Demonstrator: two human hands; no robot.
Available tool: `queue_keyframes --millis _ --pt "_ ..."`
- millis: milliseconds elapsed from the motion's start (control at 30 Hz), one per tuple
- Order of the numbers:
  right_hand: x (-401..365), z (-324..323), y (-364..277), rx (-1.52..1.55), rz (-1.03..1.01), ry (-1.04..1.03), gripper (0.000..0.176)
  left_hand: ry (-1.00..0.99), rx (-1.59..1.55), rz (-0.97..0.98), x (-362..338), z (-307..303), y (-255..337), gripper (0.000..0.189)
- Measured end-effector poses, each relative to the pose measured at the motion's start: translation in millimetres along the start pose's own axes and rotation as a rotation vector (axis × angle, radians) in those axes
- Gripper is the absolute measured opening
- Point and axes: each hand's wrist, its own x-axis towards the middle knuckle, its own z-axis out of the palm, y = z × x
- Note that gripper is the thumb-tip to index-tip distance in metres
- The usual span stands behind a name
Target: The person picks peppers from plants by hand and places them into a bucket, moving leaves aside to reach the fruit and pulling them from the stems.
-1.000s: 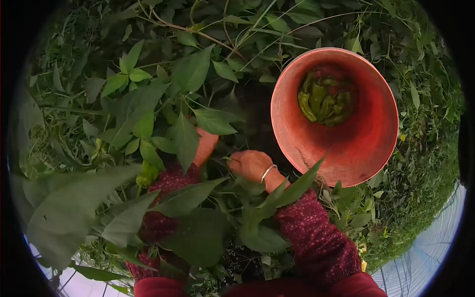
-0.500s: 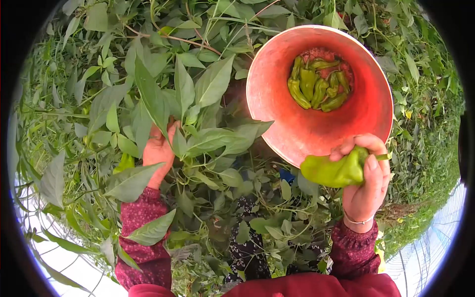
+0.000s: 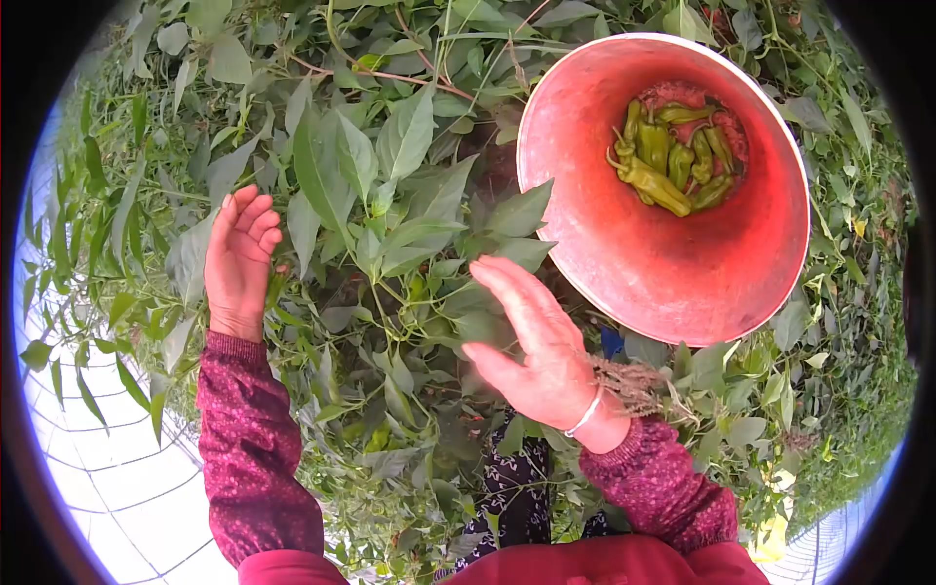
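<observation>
My left hand point(image 3: 240, 255) is raised among the leaves at the left, palm showing, its fingers loosely curled and apart from the thumb, with nothing in it. Nearer the middle, my right hand point(image 3: 534, 336) reaches toward the leafy plant point(image 3: 390, 229), thumb and fingers spread, holding nothing. A red bucket point(image 3: 624, 263) with a pale rim tilts toward me at the upper right, beyond my right hand. Several green peppers point(image 3: 658, 185) lie on its bottom.
Dense foliage surrounds both hands and the bucket. A thin reddish stem point(image 3: 366, 76) crosses the top. Dry plant matter point(image 3: 634, 385) hangs by my right wrist. My patterned trousers point(image 3: 517, 478) show below, and a white netted surface point(image 3: 117, 468) at the lower left.
The pepper from my right hand is now out of it, and that hand has opened and moved left to the plant. My left hand has come out of the leaves, leftward. The bucket appears farther right.
</observation>
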Motion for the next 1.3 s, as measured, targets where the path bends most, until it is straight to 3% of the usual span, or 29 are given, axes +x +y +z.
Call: queue_keyframes --millis 100,167,233,267,400,500,633,733,833,867,1000,1100,1200,1300 --pt "27 44 7 -0.076 0.02 -0.057 0.068 -0.066 0.01 -0.026 -5 7 -8 0.032" --pt "31 75 22 -0.128 -0.184 -0.299 0.06 -0.043 0.074 -0.038 -10 10 -10 0.034" --pt "14 100 25 -0.04 -0.224 -0.583 0.048 0.026 0.213 -0.023 -16 14 -12 0.034" --pt "-1 108 29 -0.055 -0.23 -0.664 0.042 -0.101 0.084 -0.08 -17 20 -12 0.033" --pt "-46 123 62 -0.274 -0.249 -0.836 0.032 -0.189 0.183 -0.086 -15 10 -18 0.032" --pt "-51 108 74 -0.317 -0.244 -0.844 0.032 -0.199 0.54 -0.064 -17 9 -35 0.03" --pt "-53 103 69 -0.318 -0.284 -0.899 0.034 -0.547 1.275 0.051 -20 40 -70 0.018" --pt "-63 111 66 -0.265 -0.285 -0.833 0.036 -0.648 1.688 0.416 -12 46 -109 0.019" --pt "-72 117 73 -0.263 -0.284 -0.802 0.039 -0.649 1.468 0.227 -12 58 -122 0.021" --pt "-76 121 79 -0.26 -0.302 -0.784 0.04 -0.722 1.452 0.243 -15 55 -129 0.022" --pt "-87 119 77 -0.151 -0.266 -0.708 0.041 -0.871 1.44 -0.027 -52 43 -150 0.024" --pt "-92 118 77 -0.199 -0.25 -0.787 0.04 -0.975 1.534 0.217 -83 21 -167 0.027" --pt "-87 112 75 -0.208 -0.26 -0.843 0.04 -1.164 1.7 0.1 -89 21 -168 0.029" --pt "-84 108 73 -0.218 -0.246 -0.812 0.039 -0.771 1.537 0.513 -78 55 -122 0.032"
